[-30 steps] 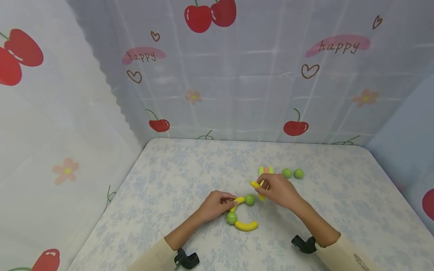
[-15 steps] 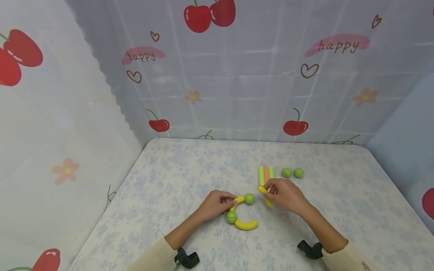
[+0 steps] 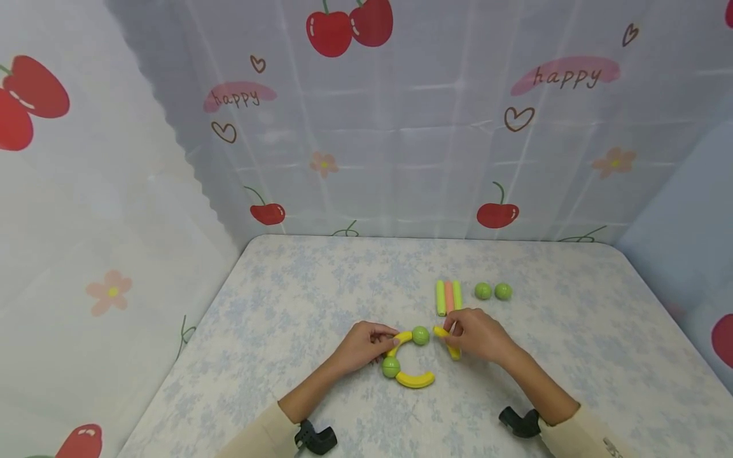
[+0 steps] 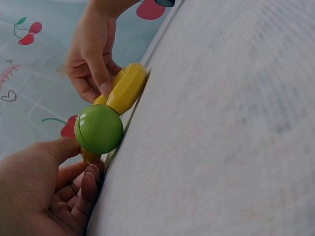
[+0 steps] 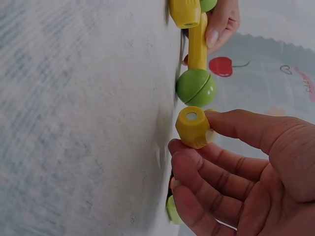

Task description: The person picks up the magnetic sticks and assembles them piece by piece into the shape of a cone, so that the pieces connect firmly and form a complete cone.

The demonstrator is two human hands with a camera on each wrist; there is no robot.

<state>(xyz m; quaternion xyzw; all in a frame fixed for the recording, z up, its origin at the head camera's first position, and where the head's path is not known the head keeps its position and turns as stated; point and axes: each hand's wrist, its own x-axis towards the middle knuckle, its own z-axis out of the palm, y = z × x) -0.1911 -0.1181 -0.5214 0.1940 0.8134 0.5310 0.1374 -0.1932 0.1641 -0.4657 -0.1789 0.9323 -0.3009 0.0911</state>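
My left hand [image 3: 361, 346] pinches a curved yellow rod [image 3: 404, 336] on the table. One green ball [image 3: 420, 335] sits at that rod's far end, another green ball [image 3: 391, 366] at its near end. From the nearer ball a second curved yellow rod [image 3: 416, 380] bends right, so the joined pieces form an open C. Between thumb and fingers, my right hand [image 3: 481, 334] holds a third curved yellow rod [image 3: 453, 351] just right of the far ball, a small gap apart. A silver disc shows in this rod's end [image 5: 192, 116] in the right wrist view.
Behind my right hand lie two light green straight rods [image 3: 440, 298] with a salmon-pink rod [image 3: 449, 296] between them. Two loose green balls [image 3: 483, 291] rest to their right. A cherry-print curtain [image 3: 389, 140] hangs along the table's back edge.
My right hand has come nearer to me with the curved yellow rod, uncovering the straight rods behind. The left hand stays in place on its rod.
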